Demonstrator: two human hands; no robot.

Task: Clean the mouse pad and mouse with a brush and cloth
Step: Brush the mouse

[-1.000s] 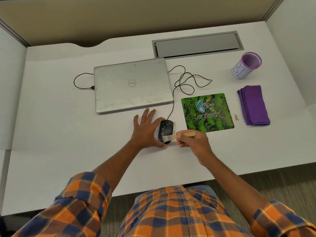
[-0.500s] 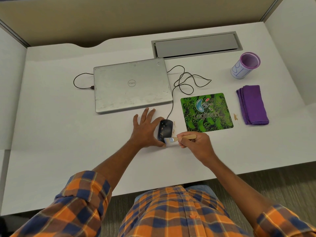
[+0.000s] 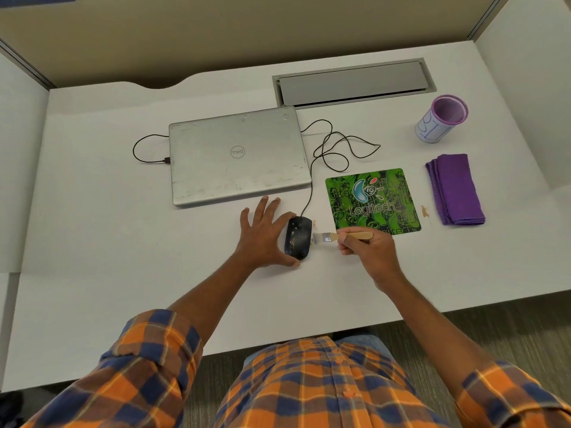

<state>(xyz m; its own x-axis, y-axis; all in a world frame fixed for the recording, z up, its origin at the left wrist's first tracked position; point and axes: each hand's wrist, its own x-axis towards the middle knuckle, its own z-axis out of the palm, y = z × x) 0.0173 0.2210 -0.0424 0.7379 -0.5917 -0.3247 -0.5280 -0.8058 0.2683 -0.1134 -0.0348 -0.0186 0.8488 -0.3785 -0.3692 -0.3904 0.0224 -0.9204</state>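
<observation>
A black wired mouse (image 3: 298, 237) with brown specks on it lies on the white desk, left of the green Logitech mouse pad (image 3: 372, 199). My left hand (image 3: 265, 234) lies flat beside the mouse, fingers spread, thumb and forefinger touching its left side and near end. My right hand (image 3: 367, 251) grips the wooden handle of a small brush (image 3: 333, 236). The bristles point left, just off the mouse's right side. A folded purple cloth (image 3: 454, 189) lies right of the pad.
A closed silver laptop (image 3: 238, 156) sits behind the mouse, with the black cable (image 3: 336, 146) looped beside it. A purple-rimmed cup (image 3: 440, 122) stands at the back right. Brown crumbs (image 3: 425, 211) lie between pad and cloth. A grey cable hatch (image 3: 352, 83) is at the rear.
The brush has swept rightward off the mouse; its bristles now sit beside the mouse instead of on it. My left hand has stayed in place.
</observation>
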